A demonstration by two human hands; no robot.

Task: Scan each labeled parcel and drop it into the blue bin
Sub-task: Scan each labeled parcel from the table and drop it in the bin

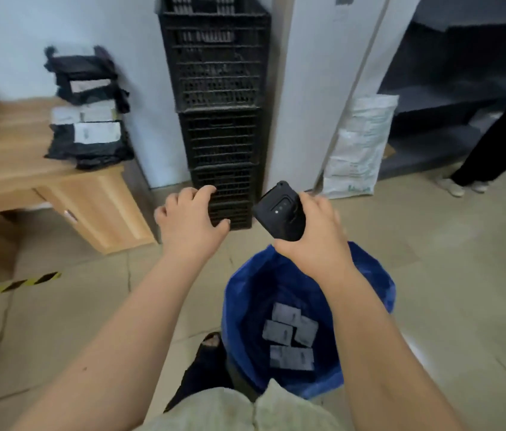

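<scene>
My right hand (315,231) grips a black handheld scanner (279,211) above the far rim of the blue bin (245,293). Several dark parcels with white labels (290,337) lie at the bottom of the bin. My left hand (191,217) hovers empty to the left of the scanner, fingers loosely spread and slightly bent. A stack of black labeled parcels (88,132) sits on the right end of the wooden desk (12,175) at the left.
A tall stack of black plastic crates (217,104) stands against the wall straight ahead. A white sack (357,150) leans by a white panel. Another person's legs (491,150) are at the right. Yellow-black tape (12,286) marks the tiled floor.
</scene>
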